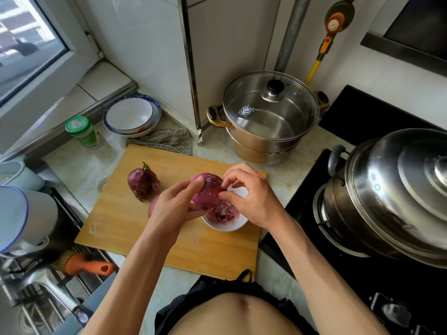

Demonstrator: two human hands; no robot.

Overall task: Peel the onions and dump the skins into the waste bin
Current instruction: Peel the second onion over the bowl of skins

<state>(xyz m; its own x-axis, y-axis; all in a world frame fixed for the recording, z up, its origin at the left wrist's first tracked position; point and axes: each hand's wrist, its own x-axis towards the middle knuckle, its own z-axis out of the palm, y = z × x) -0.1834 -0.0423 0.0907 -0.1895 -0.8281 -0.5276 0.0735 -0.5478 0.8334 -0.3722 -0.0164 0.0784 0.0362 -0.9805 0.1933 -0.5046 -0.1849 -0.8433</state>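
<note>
red onion [206,192], partly peeled w/ smooth magenta flesh showing, held above a white bowl [223,226] of purple skins [221,213]. at 9 o'clock of it an unpeeled onion [142,181], dark, papery, green sprout on top, sits on the wooden board [125,223]. a third onion [152,206] peeks at 8 o'clock, mostly hidden.

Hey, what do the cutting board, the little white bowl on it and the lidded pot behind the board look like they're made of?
Cutting board: likely wood or bamboo, matte, with pale streaky grain.
White bowl: probably glazed ceramic, smooth and glossy; plastic can't be ruled out.
Lidded pot: polished stainless steel by its mirror-like reflections; its lid looks like clear glass in a metal rim, since the inside shows through.
</note>
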